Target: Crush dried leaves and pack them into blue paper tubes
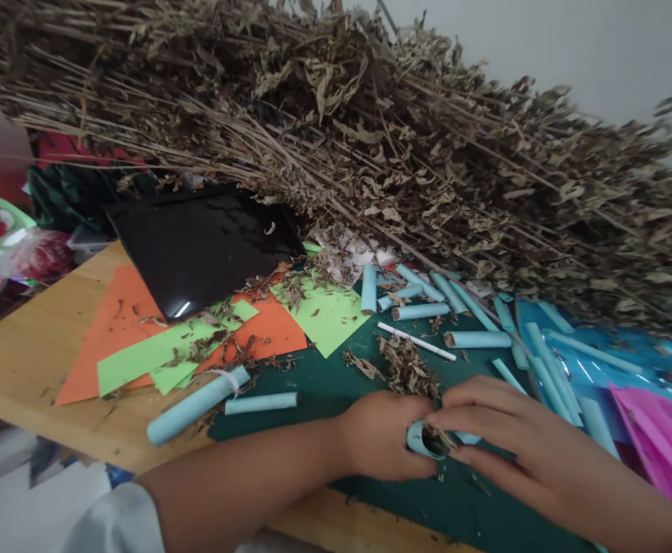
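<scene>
Two hands meeting at lower centre of the frame, closed around one small light-blue paper roll (422, 440) just above the green cutting mat (324, 384). Left hand (385, 434) curled into a loose fist, gripping the roll's near end; right hand (505, 430) with fingers (474, 399) laid long over the top, thumb beneath, pinching the far part. Dry crumbled leaf (440, 439) visible in the open mouth of the roll. Judged by looks: nearly weightless, thin paper, soft enough to crush flat under a hard squeeze, and apt to unroll or spill its filling if tipped mouth-down; best held lightly round the middle, along the overlap, with the open end kept level. Many finished rolls (477, 339) lying loose on the mat at centre right, a longer tied roll (197, 405) and a shorter one (260, 402) at lower left on the bench (36, 346). Orange and green paper sheets (324, 315) spread at centre left beside a glossy black tray (203, 246). Huge heap of dried stalks and leaves (370, 138) filling the upper frame. Hidden or unclear: most of the held roll under the fingers, its length and far end; whether any tie or glue holds it; blurred red and green clutter at far left; pink sheet (663, 438) cut off at lower right.
</scene>
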Tool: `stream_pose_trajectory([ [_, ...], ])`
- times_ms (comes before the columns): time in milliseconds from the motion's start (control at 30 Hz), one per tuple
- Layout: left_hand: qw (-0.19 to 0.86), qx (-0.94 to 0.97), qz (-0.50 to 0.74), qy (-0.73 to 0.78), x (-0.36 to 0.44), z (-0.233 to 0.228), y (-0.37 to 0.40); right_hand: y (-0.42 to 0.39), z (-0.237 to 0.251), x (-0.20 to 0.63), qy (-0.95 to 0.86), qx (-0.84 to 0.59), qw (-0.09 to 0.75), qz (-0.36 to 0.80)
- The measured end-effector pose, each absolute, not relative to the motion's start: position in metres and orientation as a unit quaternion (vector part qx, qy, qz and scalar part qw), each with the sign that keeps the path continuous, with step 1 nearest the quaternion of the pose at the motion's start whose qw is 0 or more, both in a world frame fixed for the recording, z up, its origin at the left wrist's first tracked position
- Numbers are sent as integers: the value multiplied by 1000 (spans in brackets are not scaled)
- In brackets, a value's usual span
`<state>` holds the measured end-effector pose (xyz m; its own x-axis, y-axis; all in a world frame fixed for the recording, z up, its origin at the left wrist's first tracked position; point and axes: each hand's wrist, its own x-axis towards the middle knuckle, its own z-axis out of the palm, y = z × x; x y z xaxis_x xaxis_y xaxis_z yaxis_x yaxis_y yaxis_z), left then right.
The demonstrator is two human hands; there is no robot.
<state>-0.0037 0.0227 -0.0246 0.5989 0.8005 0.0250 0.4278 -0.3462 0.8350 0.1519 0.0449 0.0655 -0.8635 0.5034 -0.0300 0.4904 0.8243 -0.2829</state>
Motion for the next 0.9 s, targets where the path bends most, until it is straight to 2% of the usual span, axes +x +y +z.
stream_pose_trajectory([
  [133,413,796,228,380,-5,-26,23,48,70,143,-954,-245,17,170],
  [400,419,797,244,359,-4,-24,24,39,65,135,-959,-262,59,92],
  [533,438,780,294,335,-3,-31,24,42,71,125,-966,-249,18,73],
  [733,471,764,348,270,-5,-36,25,45,78,114,-946,-258,-128,152],
  [800,469,766,341,277,-5,-36,26,42,77,113,-945,-265,-130,143],
  [900,464,766,304,325,-5,-33,25,42,77,121,-961,-238,-83,115],
])
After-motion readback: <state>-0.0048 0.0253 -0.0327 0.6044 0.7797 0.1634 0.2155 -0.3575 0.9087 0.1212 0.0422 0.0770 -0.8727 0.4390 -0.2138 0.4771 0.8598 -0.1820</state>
